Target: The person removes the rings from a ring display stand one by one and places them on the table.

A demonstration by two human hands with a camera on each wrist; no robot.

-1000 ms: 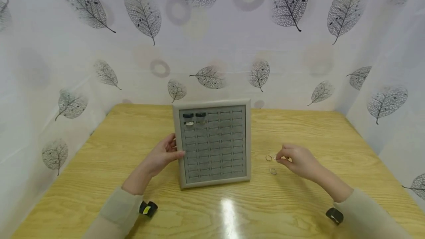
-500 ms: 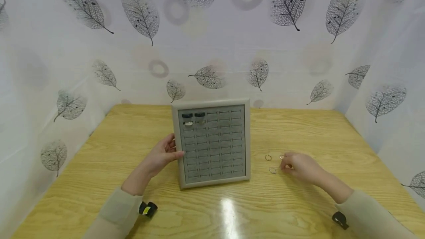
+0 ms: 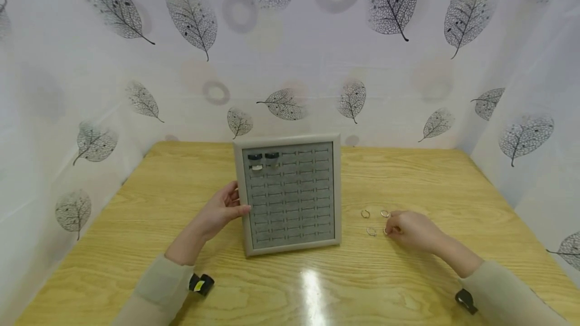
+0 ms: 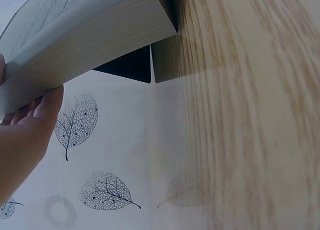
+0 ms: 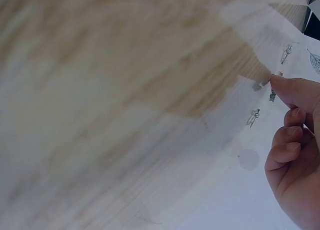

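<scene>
A framed ring display board (image 3: 290, 137) with grey slotted padding leans upright on the table. My left hand (image 3: 222, 213) grips its left side, thumb on the front of the frame and fingers behind; the left wrist view shows the fingers under the frame edge (image 4: 100, 37). Two black rings (image 3: 255, 157) fill the top-left slots, with a pale ring (image 3: 257, 167) below. My right hand (image 3: 414, 230) is low over the table, pinching a small ring (image 3: 385, 232) between thumb and fingertips. Other thin metal rings (image 3: 371, 232) lie just left of it, including one (image 3: 385, 213) above the fingertips.
The wooden table (image 3: 281, 291) extends around the board, with a light glare at its front. A leaf-patterned sheet (image 3: 290, 64) encloses the back and sides. Black wrist devices (image 3: 201, 284) sit at both sleeves. A dark support (image 4: 127, 64) shows behind the board.
My right hand has moved rightward and slightly down from the upper rings. A ring is now left apart at the upper right, and another shows at the fingertips. The left hand stays put.
</scene>
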